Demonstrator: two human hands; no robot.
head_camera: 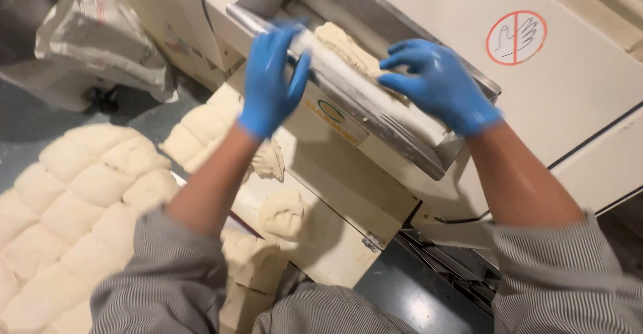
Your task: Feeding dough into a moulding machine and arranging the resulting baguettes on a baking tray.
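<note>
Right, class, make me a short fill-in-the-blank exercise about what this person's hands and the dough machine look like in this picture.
1. Both hands, the left hand and the right hand, wear gloves coloured ____.
2. The piece of dough lies at the machine's ____ chute, between the two hands.
3. The many dough portions lie to the person's ____ side.
4. The round sign on the machine shows a crossed-out ____.

Missing words: blue; metal; left; hand

Metal guard bar [375, 109] across dough [345, 46] slot.
</note>
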